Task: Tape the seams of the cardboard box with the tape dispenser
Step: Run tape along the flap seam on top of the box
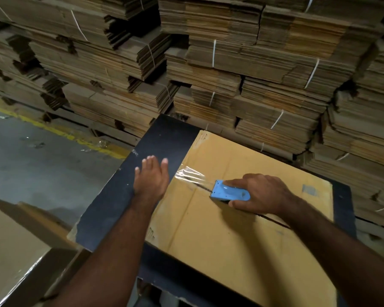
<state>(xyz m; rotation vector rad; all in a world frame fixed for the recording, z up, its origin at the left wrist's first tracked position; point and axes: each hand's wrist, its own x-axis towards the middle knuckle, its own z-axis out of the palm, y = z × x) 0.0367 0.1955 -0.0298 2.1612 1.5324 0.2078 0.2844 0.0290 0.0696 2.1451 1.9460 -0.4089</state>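
I am looking down at a flat tan cardboard box (242,222) that is lying with its flaps folded shut on a dark, matte counter (155,149); its inside is hidden from me. The right hand (264,193) is clamping around a small light-blue plastic tape dispenser (230,191), thumb on the near side and fingers curling over the top, and is pressing it against the box's top face right on the dark centre seam. A strip of clear, glossy tape (192,177) is stretching from the dispenser's front edge toward the box's left edge, wrinkling where it is meeting that edge. The left hand (152,178) is lying flat with fingers spread and apart, gripping nothing, resting at the box's left edge just beside the tape's end, partly over the counter. The seam is continuing as a dark gap behind the right wrist. A small grey label (308,190) is sitting on the box's far right corner. Behind the counter, bundles of flattened corrugated cardboard (242,63), tied with thin white straps, are standing stacked in tall, rough-edged piles. A grey concrete floor (31,156) with a worn yellow line is showing to the left.
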